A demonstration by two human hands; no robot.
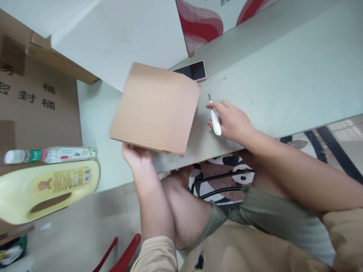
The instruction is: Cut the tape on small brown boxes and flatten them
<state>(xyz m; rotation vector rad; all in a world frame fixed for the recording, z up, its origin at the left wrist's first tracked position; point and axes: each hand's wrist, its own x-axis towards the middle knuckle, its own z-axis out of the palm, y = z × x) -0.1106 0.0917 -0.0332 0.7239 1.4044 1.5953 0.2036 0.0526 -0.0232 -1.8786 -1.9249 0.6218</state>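
Observation:
A brown cardboard box (157,107) is tilted above the table near its front edge. My left hand (137,155) supports it from below at the near side, and its fingers are mostly hidden beneath the box. To the right, my right hand (231,119) is closed around a white utility knife (215,120), with a short metal blade pointing away from me. The knife is apart from the box. Behind the box lies a phone (195,71) with a dark screen, partly covered by the box.
A large white box (121,37) and a red-and-white carton (204,22) stand at the back. On the left are a clear bottle (68,155), a yellow jug (53,185) and a big printed carton (39,124). The pale table (297,75) extends right.

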